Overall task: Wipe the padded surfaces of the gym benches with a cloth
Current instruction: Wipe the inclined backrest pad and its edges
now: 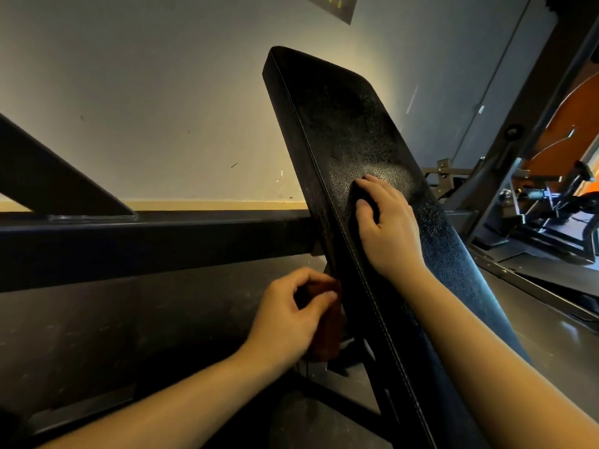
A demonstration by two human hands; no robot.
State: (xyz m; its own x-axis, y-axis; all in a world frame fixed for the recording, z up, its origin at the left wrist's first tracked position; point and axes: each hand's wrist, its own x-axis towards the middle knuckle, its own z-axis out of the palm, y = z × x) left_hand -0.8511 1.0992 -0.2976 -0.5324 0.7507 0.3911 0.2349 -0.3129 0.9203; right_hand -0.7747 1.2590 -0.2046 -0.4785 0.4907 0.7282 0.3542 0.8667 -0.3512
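The black bench pad (340, 124) is leaning up and away, its stitched left edge running the whole length to a rounded top end. The right hand (389, 222) is lying on the pad's face about halfway up, thumb and fingers curling round a small dark wad (360, 197); whether that is cloth cannot be told. Above this hand the pad's face is lying bare to its top edge. The left hand (288, 315) is pinching a brownish cloth (327, 335) between thumb and curled fingers, holding it against the pad's left side, below the seam. Left of the pad a dark steel beam (129, 241) is crossing level and passing behind its edge. Right of the pad a machine frame (534, 205) is standing near.
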